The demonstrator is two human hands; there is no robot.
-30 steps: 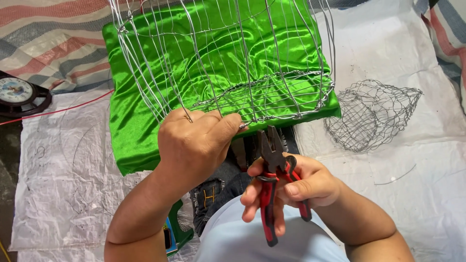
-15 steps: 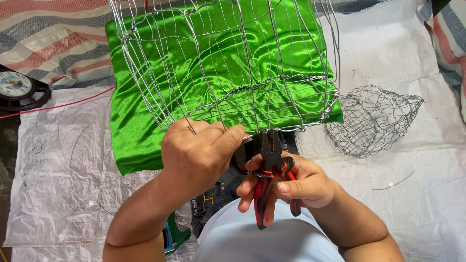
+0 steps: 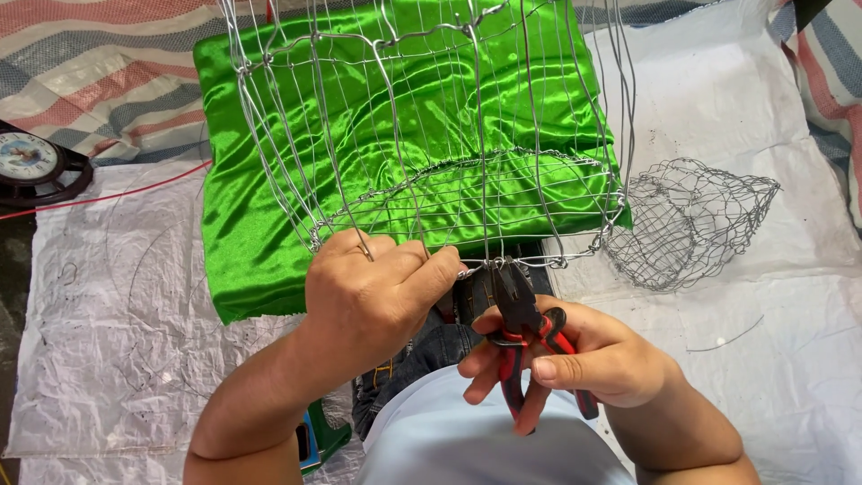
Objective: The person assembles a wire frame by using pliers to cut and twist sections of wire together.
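**Gripping wire frame rim, pliers applied at lower edge**

Closed around the lower rim wire of the wire frame (image 3: 422,135), the left hand (image 3: 373,292) is seen with fingers curled over the wire and the thumb pressed toward the point where the pliers meet it. The right hand (image 3: 584,359) is wrapped shut around the red-and-black handles of the pliers (image 3: 525,328); the handles are drawn near together, and the dark nose is set against the rim wire just beside the left thumb. Whether a wire end is actually pinched in the nose cannot be told.

The wire frame is held up in front of the person, its bottom ring at the hands and its upright wires rising out of the top edge of the view. Behind and beneath it, a green satin cloth (image 3: 260,224) is spread on a white plastic sheet (image 3: 117,341) that covers the ground. A second, smaller basket of finer wire mesh (image 3: 691,224) is lying on its side on the sheet, to the right of the frame and apart from it. A loose thin wire (image 3: 727,339) is noted on the sheet near the right hand. At the left edge a round dial gauge (image 3: 27,162) is seen, with a red cord (image 3: 108,193) running from it toward the cloth. A striped tarpaulin (image 3: 99,81) is visible at the far left corner. A green object (image 3: 319,440) is partly hidden under the left forearm; its kind cannot be told.
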